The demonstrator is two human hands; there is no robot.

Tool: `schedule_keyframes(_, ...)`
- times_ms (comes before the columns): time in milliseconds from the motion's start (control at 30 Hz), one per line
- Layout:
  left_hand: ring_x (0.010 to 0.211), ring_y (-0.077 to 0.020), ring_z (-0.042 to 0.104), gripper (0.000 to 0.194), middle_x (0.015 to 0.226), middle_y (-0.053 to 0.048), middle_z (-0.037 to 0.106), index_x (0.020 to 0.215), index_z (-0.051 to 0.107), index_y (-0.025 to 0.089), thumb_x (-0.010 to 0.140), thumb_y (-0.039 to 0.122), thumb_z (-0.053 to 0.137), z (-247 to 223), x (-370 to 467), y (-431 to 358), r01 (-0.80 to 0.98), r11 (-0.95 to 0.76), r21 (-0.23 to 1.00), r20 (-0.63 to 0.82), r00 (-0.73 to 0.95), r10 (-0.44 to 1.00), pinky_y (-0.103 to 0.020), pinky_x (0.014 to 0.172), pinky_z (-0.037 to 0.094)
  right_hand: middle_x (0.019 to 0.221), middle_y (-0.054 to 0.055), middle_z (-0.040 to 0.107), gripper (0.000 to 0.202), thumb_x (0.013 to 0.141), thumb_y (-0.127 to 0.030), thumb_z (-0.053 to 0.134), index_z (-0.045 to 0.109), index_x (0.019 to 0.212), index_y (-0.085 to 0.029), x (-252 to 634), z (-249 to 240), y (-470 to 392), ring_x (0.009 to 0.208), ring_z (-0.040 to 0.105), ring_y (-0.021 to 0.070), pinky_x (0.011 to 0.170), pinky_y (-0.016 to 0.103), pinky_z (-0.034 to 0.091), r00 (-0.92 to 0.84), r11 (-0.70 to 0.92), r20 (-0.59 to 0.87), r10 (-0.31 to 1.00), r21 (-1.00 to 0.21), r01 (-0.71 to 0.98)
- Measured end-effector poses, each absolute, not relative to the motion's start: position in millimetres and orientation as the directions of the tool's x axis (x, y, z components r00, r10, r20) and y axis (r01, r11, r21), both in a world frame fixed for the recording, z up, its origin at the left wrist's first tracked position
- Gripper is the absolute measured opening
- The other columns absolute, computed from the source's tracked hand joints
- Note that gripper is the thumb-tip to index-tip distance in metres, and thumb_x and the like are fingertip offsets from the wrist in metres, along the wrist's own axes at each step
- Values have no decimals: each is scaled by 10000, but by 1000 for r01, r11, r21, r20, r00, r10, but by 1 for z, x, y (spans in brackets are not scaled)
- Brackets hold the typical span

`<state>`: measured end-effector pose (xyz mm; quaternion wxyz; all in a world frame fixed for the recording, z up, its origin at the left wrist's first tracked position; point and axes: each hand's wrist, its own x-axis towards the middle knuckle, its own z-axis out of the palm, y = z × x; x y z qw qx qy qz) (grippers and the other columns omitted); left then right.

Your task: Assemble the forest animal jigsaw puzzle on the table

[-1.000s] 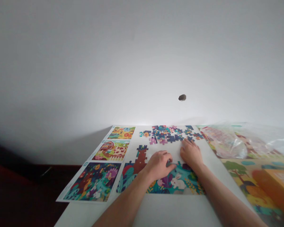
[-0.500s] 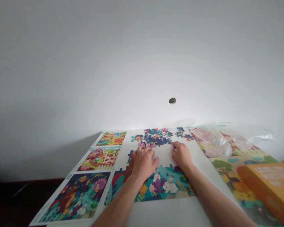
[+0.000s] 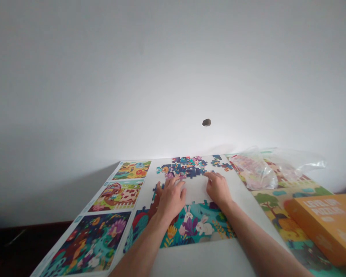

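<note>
Near the colourful, part-joined cardboard puzzle (image 3: 204, 227), our left hand (image 3: 170, 199) spreads its fingers; our right hand (image 3: 219, 190) curls, grip unclear. Loose navy pieces (image 3: 192, 173) look light, stiff, best edge-held.

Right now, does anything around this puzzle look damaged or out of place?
Yes: the wall behind the table has a ragged dark hole, which looks like damage. The crumpled clear plastic lying over the printed sheets on the right looks untidy, though nothing looks spilled.
</note>
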<state>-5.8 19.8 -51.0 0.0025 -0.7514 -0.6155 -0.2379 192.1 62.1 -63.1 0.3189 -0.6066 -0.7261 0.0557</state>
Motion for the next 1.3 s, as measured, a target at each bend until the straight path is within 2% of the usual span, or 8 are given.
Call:
schedule_keyframes(100, 1336, -278, 391, 369, 1413, -86, 479, 1246, 575, 244, 900, 351, 506, -45, 2, 10, 828, -456, 326, 354, 341, 871, -504, 1144, 246, 939, 46, 710, 334, 806, -62, 462, 711, 976, -206, 190, -61, 61, 927, 616, 189, 874, 282, 423, -88, 345, 470, 878, -495, 798)
schedule_keyframes(233, 1459, -309, 139, 991, 1593, -136, 143, 1525, 103, 158, 787, 601, 593, -46, 17, -5, 633, -679, 371, 130, 689, 713, -481, 1169, 220, 898, 62, 698, 292, 871, -127, 420, 695, 955, -177, 190, -59, 60, 847, 628, 174, 811, 264, 448, -37, 426, 576, 817, -559, 712)
schedule_keyframes(367, 1453, -348, 138, 925, 1590, -133, 162, 1510, 200, 201, 787, 656, 555, -47, 24, -10, 612, -704, 361, 27, 747, 664, -561, 1165, 157, 883, 66, 700, 287, 880, -162, 404, 683, 946, -165, 190, -56, 58, 750, 633, 165, 724, 251, 449, 35, 412, 593, 804, -599, 687)
schedule_keyframes(533, 1316, -248, 391, 429, 1382, -68, 478, 1272, 551, 259, 846, 214, 553, -41, 25, -9, 686, -636, 354, 244, 588, 771, -421, 1109, 335, 725, 39, 683, 291, 877, -189, 413, 697, 938, -169, 185, -48, 50, 580, 584, 135, 597, 229, 404, -9, 406, 548, 836, -607, 683)
schedule_keyframes(667, 1105, -216, 513, 406, 1135, -71, 571, 1026, 651, 213, 732, -2, 471, -41, 15, 2, 889, -353, 290, 313, 261, 913, -358, 980, 421, 694, 32, 665, 273, 864, -196, 431, 693, 938, -167, 183, -42, 42, 567, 568, 131, 596, 232, 393, -64, 425, 532, 844, -592, 685)
schedule_keyframes(800, 1096, -274, 494, 426, 1130, -126, 559, 1146, 601, 172, 753, 45, 493, -44, -4, 16, 986, 54, 156, 287, -98, 953, -393, 899, 430, 780, 6, 669, 214, 844, -251, 518, 687, 970, -220, 179, -36, 28, 678, 604, 142, 680, 242, 409, -416, 579, 404, 815, -515, 632)
schedule_keyframes(933, 1066, -282, 501, 325, 1098, -146, 565, 1148, 592, 149, 871, 128, 424, -50, -13, 21, 989, 135, 60, 240, -146, 960, -388, 851, 427, 978, 14, 664, 344, 748, -415, 676, 677, 1070, -296, 170, -34, 17, 813, 628, 186, 684, 258, 402, -682, 690, 202, 703, -427, 585)
schedule_keyframes(1300, 1049, -289, 483, 255, 1079, -141, 548, 1072, 616, 158, 914, 234, 430, -47, -6, 13, 993, 93, 71, 236, -107, 966, -401, 828, 427, 845, -10, 675, 120, 697, -288, 696, 685, 811, -253, 174, -26, 17, 737, 598, 160, 635, 243, 357, -677, 679, 163, 717, -382, 627)
